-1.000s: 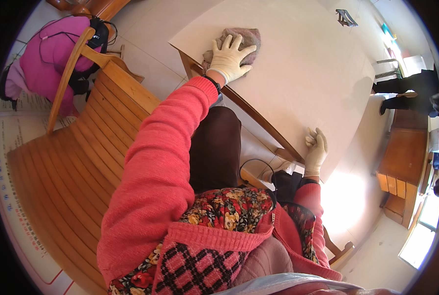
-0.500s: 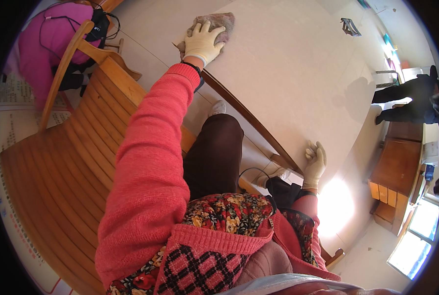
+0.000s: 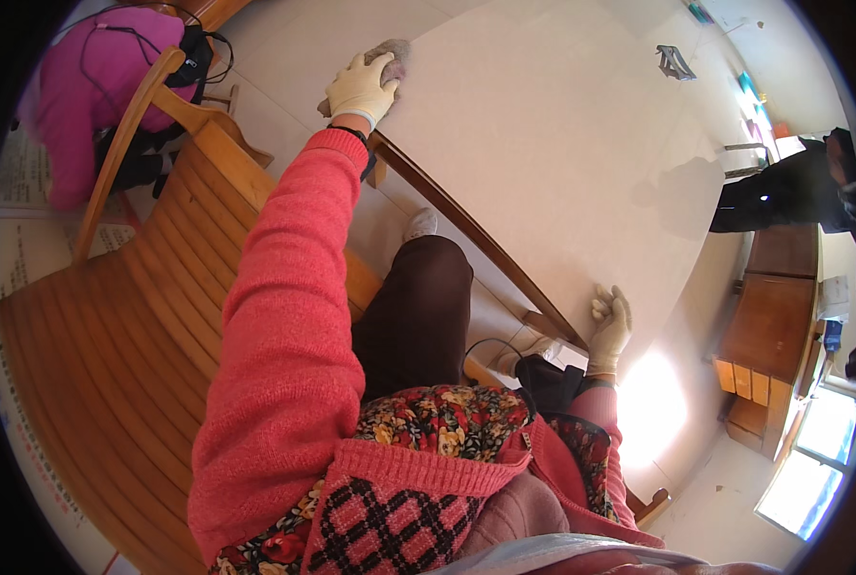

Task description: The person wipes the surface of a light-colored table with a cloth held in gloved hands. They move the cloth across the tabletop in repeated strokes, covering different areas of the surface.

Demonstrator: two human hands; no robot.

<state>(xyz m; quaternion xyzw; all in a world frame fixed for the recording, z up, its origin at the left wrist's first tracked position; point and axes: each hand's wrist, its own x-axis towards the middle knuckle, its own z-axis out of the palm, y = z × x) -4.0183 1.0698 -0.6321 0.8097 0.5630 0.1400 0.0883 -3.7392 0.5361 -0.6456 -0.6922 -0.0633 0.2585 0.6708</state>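
Observation:
My left hand [image 3: 359, 90], in a pale glove, is closed on a grey-brown cloth [image 3: 390, 59] at the far left corner of a light-topped table [image 3: 543, 134]. Part of the cloth hangs past the table's edge, and some of it is hidden beneath the glove. My right hand [image 3: 610, 328], gloved too, rests at the table's near right edge. Its fingers are loosely bent and apart from the thumb, with nothing seen in them.
A slatted wooden bench [image 3: 131, 326] stands at my left. Behind it a person in a magenta top [image 3: 112, 86] bends down. A small dark object [image 3: 675, 62] lies on the table's far side. Another person's dark-clothed legs [image 3: 783, 192] and a wooden cabinet [image 3: 768, 321] are at right.
My left hand has drawn the cloth leftward and slightly nearer, to the table's edge; the cloth looks more bunched. My right fingers have curled a little more. The person at right has shifted.

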